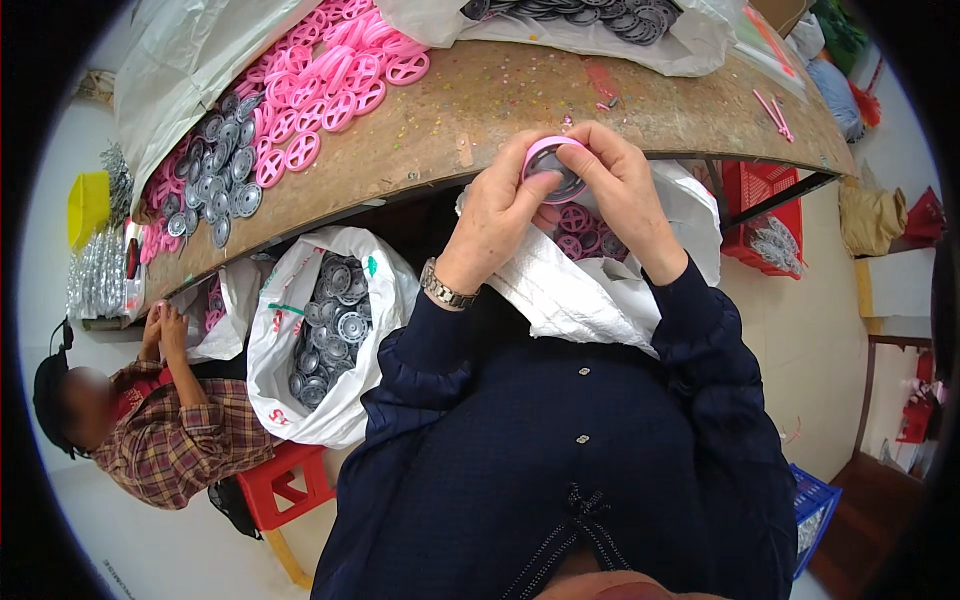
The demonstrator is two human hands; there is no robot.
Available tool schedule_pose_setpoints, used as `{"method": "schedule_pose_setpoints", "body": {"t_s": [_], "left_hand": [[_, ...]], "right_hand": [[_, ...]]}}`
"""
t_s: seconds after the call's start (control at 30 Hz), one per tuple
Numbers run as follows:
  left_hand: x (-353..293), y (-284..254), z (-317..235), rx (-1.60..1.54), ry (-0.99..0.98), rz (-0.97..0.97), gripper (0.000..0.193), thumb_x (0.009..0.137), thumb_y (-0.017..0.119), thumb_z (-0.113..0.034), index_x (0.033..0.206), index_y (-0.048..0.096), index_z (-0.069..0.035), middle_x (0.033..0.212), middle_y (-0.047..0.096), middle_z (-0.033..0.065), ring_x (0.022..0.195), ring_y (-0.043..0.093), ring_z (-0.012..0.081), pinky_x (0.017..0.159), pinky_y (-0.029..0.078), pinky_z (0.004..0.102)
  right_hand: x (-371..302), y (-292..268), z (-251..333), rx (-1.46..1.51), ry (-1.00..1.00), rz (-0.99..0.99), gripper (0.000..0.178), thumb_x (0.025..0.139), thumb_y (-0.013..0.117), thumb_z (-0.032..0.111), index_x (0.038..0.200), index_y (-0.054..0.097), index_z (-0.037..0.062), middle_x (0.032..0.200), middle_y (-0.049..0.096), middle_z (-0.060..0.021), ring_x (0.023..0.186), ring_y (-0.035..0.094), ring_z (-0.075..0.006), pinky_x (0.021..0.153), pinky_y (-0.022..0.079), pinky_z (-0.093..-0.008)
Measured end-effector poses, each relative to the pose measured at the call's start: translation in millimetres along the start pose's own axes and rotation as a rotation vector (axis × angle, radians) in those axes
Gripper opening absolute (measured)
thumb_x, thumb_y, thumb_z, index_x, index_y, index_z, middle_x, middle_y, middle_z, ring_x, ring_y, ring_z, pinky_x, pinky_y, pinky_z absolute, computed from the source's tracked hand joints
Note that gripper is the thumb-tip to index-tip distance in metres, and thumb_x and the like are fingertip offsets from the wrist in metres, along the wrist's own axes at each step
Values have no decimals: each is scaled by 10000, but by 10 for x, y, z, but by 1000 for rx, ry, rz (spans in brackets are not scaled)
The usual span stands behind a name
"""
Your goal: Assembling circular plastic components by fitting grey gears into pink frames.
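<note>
Both of my hands are closed around a small toy wheel (pixel 546 160) with a pink rim and a grey, disc-shaped insert. My left hand (pixel 497 207) grips its left side, and my right hand (pixel 628 190) its right side, with both thumbs pressed on the grey face. The fingers behind the wheel are hidden. Just below my hands a white woven sack (pixel 590 300) hangs open, with several pink-and-grey wheels (pixel 575 232) inside. On the table (pixel 440 135), pink spoked wheels (pixel 340 85) lie heaped at the far left, beside a pile of grey discs (pixel 225 165).
A white sack (pixel 262 360) full of grey discs (pixel 335 325) stands left of me by a red stool (pixel 285 490). A co-worker (pixel 175 430) sits at far left. More dark discs (pixel 610 18) lie at the back; a red basket (pixel 765 215) is under the table's right side.
</note>
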State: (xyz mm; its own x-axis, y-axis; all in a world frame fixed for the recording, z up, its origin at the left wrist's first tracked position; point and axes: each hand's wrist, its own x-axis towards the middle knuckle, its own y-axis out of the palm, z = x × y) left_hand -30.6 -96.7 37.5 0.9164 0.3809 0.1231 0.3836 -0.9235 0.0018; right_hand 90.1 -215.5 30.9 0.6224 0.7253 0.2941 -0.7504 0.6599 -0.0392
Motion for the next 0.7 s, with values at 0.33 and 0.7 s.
{"method": "schedule_pose_setpoints", "body": {"t_s": [0.33, 0.7], "left_hand": [[18, 58, 143, 294, 146, -10, 510, 883, 655, -10, 1366, 496, -51, 975, 649, 58, 679, 631, 92, 592, 521, 239], [474, -547, 142, 956, 596, -274, 327, 847, 698, -163, 1128, 632, -10, 966, 630, 171, 921, 586, 336, 757, 492, 450]], "right_hand": [[-58, -25, -10, -58, 65, 67, 117, 908, 613, 29, 1020, 600, -5, 931, 636, -2, 862, 578, -58, 769, 468, -216], [-103, -578, -130, -598, 293, 326, 194, 890, 667, 156, 981, 627, -10, 834, 635, -38, 786, 574, -63, 689, 455, -228]]}}
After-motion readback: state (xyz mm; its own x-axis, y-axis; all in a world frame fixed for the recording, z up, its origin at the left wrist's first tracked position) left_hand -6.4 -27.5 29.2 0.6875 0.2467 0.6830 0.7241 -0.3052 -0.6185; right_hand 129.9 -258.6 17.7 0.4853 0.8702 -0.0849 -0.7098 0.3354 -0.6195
